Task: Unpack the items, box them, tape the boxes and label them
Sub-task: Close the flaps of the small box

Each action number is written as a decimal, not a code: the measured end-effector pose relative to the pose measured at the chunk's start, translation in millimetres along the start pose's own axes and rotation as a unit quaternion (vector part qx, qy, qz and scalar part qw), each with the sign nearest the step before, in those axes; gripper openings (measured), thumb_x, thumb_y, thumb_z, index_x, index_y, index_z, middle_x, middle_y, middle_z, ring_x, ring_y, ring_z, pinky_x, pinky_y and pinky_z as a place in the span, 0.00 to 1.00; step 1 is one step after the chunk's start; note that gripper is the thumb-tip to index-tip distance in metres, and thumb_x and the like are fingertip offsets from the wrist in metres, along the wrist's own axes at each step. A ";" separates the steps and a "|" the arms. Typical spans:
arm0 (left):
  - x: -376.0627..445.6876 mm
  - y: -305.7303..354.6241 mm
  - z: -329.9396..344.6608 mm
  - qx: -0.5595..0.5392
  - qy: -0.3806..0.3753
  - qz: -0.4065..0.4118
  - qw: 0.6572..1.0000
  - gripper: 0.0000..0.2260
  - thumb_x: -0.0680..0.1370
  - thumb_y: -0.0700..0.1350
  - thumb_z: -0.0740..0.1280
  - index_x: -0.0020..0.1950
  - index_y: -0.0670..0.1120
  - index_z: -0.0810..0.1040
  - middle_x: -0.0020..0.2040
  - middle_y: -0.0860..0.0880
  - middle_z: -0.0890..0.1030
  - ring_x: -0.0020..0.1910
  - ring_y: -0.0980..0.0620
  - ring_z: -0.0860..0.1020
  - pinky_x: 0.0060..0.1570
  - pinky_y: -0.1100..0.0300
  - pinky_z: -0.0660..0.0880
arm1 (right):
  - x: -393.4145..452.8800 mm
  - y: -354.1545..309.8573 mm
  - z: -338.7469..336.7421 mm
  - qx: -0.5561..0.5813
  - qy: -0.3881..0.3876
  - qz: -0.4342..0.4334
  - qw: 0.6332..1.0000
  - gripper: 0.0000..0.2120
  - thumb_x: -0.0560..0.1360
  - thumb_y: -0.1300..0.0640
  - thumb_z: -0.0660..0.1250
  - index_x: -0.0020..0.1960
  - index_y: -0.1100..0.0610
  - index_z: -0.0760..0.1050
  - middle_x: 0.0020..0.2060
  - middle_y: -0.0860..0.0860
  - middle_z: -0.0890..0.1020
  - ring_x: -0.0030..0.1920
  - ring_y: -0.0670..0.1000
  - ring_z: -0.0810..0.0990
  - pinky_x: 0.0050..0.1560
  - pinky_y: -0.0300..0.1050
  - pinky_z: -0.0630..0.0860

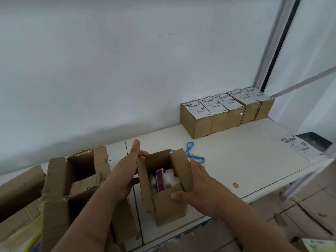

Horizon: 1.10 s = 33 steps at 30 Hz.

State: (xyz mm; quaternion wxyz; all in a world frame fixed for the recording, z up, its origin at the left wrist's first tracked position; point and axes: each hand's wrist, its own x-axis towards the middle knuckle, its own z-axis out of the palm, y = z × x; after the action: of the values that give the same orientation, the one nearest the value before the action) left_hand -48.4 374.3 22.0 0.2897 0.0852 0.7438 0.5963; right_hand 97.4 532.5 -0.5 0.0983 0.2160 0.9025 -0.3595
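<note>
The small box (pixel 164 186) stands upright near the front edge of the white table (pixel 245 160), its top open and its long axis running up and down. Inside we can see a purple packet (pixel 160 180) standing on end with crumpled clear wrap (pixel 170 176) beside it, both sitting below the rim. Our left hand (pixel 125 171) is against the box's left side, fingers curled over the top of the left flap and the thumb pointing up and away from it. Our right hand (pixel 198 186) grips the opposite side: the thumb presses on the near front wall and the fingers wrap round behind the right flap (pixel 181 170), which leans inward over the opening. So the flaps lie directly under and between both hands, and we judge that closing comes next, with the right hand better placed to fold first. The contents look low enough not to block the flaps.

Just behind the box lie blue scissors (pixel 192 153). To the left are larger torn cartons (pixel 76 179), open. Well apart, against the wall at the far right, a row of sealed, labelled boxes (pixel 227 113) stands, and a loose label (pixel 300 148) lies at the table's right end.
</note>
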 end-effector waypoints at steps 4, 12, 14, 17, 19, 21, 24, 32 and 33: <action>-0.8 -5.9 -4.3 0.081 -0.003 0.029 0.996 0.34 0.73 0.75 0.47 0.44 0.50 0.80 0.53 0.46 0.80 0.57 0.47 0.76 0.62 0.43 0.72 | -0.5 -5.7 0.8 0.010 -0.011 -0.006 1.000 0.57 0.69 0.35 0.71 0.78 0.46 0.31 0.78 0.45 0.53 0.72 0.50 0.65 0.69 0.50 0.68; -1.3 -13.3 7.0 0.282 -0.006 0.119 0.952 0.30 0.77 0.68 0.40 0.51 0.49 0.72 0.50 0.51 0.76 0.50 0.55 0.74 0.53 0.55 0.69 | -8.7 -19.6 2.0 0.018 0.000 -0.073 0.997 0.47 0.75 0.45 0.69 0.79 0.42 0.37 0.76 0.42 0.58 0.72 0.47 0.64 0.70 0.43 0.64; 3.0 -19.3 10.5 0.304 -0.001 0.121 0.945 0.29 0.76 0.69 0.41 0.51 0.50 0.71 0.48 0.51 0.75 0.48 0.55 0.74 0.51 0.55 0.70 | -12.0 -22.3 2.7 0.037 -0.002 -0.090 0.995 0.39 0.78 0.45 0.65 0.78 0.40 0.42 0.71 0.39 0.62 0.68 0.41 0.66 0.66 0.36 0.65; 5.9 -25.6 18.4 0.327 0.017 0.117 0.938 0.28 0.74 0.70 0.42 0.53 0.52 0.69 0.45 0.51 0.75 0.44 0.55 0.75 0.49 0.53 0.73 | -16.9 -26.1 5.2 0.058 -0.013 -0.100 0.993 0.32 0.79 0.44 0.63 0.76 0.39 0.50 0.63 0.36 0.64 0.58 0.33 0.67 0.56 0.26 0.65; 7.5 -27.5 21.9 0.336 0.037 0.111 0.934 0.29 0.73 0.71 0.41 0.55 0.52 0.67 0.45 0.51 0.76 0.44 0.53 0.76 0.50 0.51 0.74 | -17.7 -24.4 10.6 0.054 -0.025 -0.107 0.992 0.36 0.77 0.40 0.64 0.78 0.39 0.48 0.71 0.37 0.63 0.68 0.39 0.65 0.67 0.37 0.65; 9.1 -28.8 23.4 0.346 0.051 0.099 0.932 0.31 0.73 0.71 0.41 0.62 0.53 0.66 0.50 0.52 0.77 0.50 0.50 0.77 0.56 0.47 0.74 | -18.9 -21.4 14.1 0.039 -0.033 -0.102 0.993 0.40 0.75 0.35 0.62 0.79 0.40 0.44 0.77 0.38 0.54 0.75 0.42 0.57 0.75 0.46 0.60; 10.7 -30.4 24.7 0.368 0.070 0.098 0.922 0.29 0.78 0.68 0.42 0.65 0.53 0.68 0.54 0.51 0.77 0.52 0.49 0.76 0.59 0.47 0.72 | -24.3 -19.3 14.6 0.011 -0.054 -0.092 0.994 0.44 0.74 0.31 0.61 0.79 0.41 0.40 0.78 0.37 0.44 0.77 0.41 0.49 0.76 0.44 0.54; 18.6 -34.6 29.1 0.358 0.067 0.074 0.928 0.30 0.78 0.69 0.43 0.63 0.51 0.71 0.55 0.50 0.78 0.55 0.48 0.76 0.61 0.44 0.72 | -32.8 -28.2 29.1 -0.047 -0.059 -0.062 0.995 0.43 0.74 0.28 0.55 0.78 0.42 0.35 0.75 0.37 0.31 0.78 0.46 0.45 0.76 0.50 0.56; 20.7 -35.3 28.7 0.366 0.065 0.075 0.925 0.29 0.79 0.68 0.45 0.62 0.51 0.72 0.54 0.50 0.78 0.53 0.49 0.77 0.60 0.45 0.73 | -32.7 -29.0 30.3 -0.051 -0.054 -0.063 0.995 0.41 0.76 0.29 0.53 0.79 0.43 0.36 0.75 0.39 0.31 0.78 0.46 0.45 0.76 0.49 0.56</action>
State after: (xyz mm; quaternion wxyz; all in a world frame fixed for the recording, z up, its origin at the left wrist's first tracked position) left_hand -42.3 398.4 -21.3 0.1437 0.2020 0.9189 0.3070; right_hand 113.7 482.3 6.1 0.1352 0.1335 0.9247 -0.3298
